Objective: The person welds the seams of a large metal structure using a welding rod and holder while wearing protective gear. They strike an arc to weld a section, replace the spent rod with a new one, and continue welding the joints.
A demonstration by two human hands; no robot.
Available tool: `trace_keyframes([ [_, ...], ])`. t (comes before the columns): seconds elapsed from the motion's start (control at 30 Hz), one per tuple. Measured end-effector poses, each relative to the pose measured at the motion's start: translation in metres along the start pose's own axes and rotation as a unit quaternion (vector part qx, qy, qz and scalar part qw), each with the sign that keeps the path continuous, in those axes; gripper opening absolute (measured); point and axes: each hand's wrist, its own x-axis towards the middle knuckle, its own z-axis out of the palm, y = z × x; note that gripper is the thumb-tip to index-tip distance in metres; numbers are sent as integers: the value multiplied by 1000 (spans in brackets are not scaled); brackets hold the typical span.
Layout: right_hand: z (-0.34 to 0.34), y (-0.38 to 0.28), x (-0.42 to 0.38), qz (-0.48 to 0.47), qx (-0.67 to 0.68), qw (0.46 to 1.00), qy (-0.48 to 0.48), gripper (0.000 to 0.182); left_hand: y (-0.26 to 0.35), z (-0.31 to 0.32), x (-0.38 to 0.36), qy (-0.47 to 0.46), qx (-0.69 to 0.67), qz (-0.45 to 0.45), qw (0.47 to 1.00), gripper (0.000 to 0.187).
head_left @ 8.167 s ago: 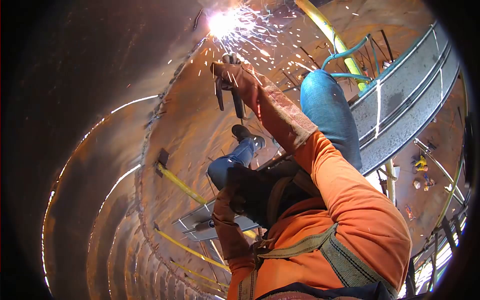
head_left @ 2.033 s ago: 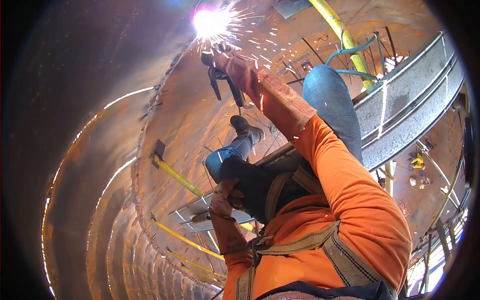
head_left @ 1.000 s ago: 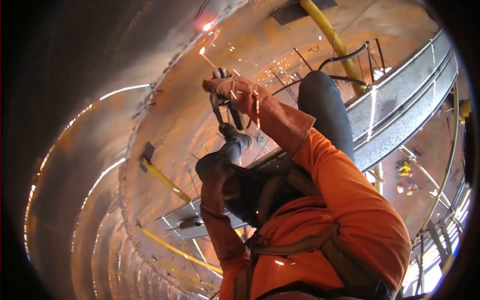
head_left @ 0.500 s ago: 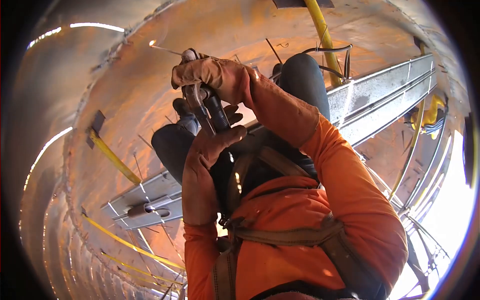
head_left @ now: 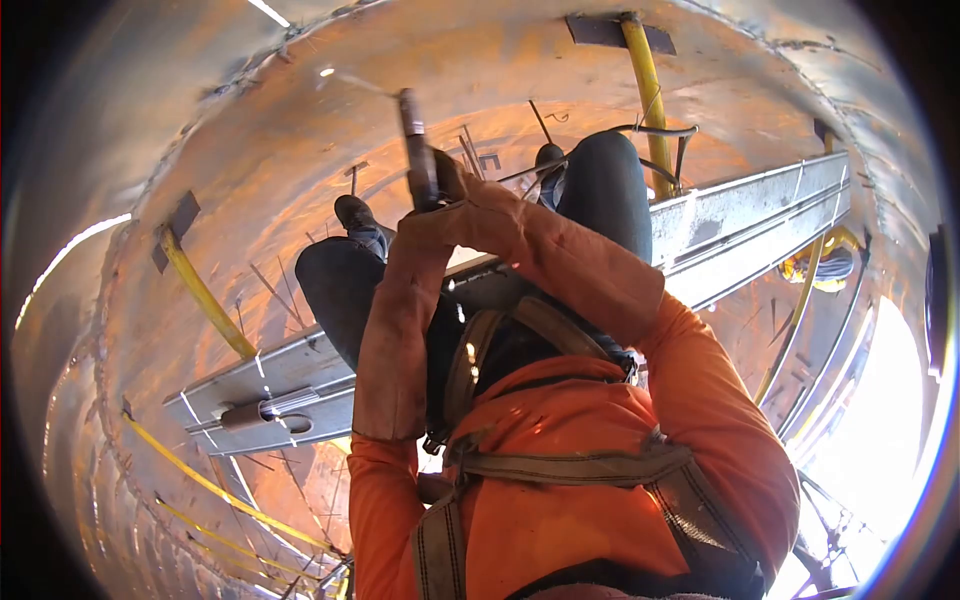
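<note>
My left hand (head_left: 428, 238), in a brown leather gauntlet, is closed around the lower end of a welding electrode holder (head_left: 416, 140). My right hand (head_left: 482, 205), gloved the same way, presses against it and curls round the holder's handle; its fingertips are in shadow and partly hidden. The holder stands nearly upright, pointing away from me. From its head a thin electrode (head_left: 365, 85) reaches out to the left, blurred, with a bright tip (head_left: 327, 72) close to the rusty curved metal wall.
I sit between two metal planks (head_left: 760, 222). A grey cylinder (head_left: 245, 415) lies on the left plank (head_left: 330, 405). Yellow bars (head_left: 205, 300) are fixed to the wall, with another yellow bar (head_left: 645, 90) ahead. A cable (head_left: 660, 130) passes my right knee. A coiled yellow-and-blue bundle (head_left: 825, 262) sits right.
My right hand has come down from the holder's head to its handle. The holder has swung more upright, clear of the glove that covered it. The view has shifted slightly.
</note>
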Motion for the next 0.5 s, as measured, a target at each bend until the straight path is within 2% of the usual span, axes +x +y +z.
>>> trace_keyframes([
  [0.03, 4, 7, -7, 11, -7, 1000, 9, 28, -4, 5, 2, -4, -4, -2, 1000, 50],
  [0.07, 4, 13, -16, 21, -13, 1000, 17, 30, -22, -5, -38, -7, -7, -3, 1000, 49],
  [0.1, -1, 15, -21, 30, -21, 999, 24, 31, -12, 8, -12, -11, -10, -1, 1000, 49],
  [0.13, 0, 19, -21, 39, -29, 998, 29, 33, -22, 5, -35, -14, -13, 2, 1000, 48],
  [0.27, -5, 31, -22, 58, -64, 996, 36, 39, -27, 42, -31, -25, -12, 29, 999, 47],
  [0.43, -16, 34, -7, 45, -91, 993, 61, 47, -27, 71, -58, -46, 26, 52, 997, 45],
  [0.5, -9, 43, -6, 6, -98, 993, 60, 49, -19, 80, -60, -63, 49, 43, 996, 44],
])
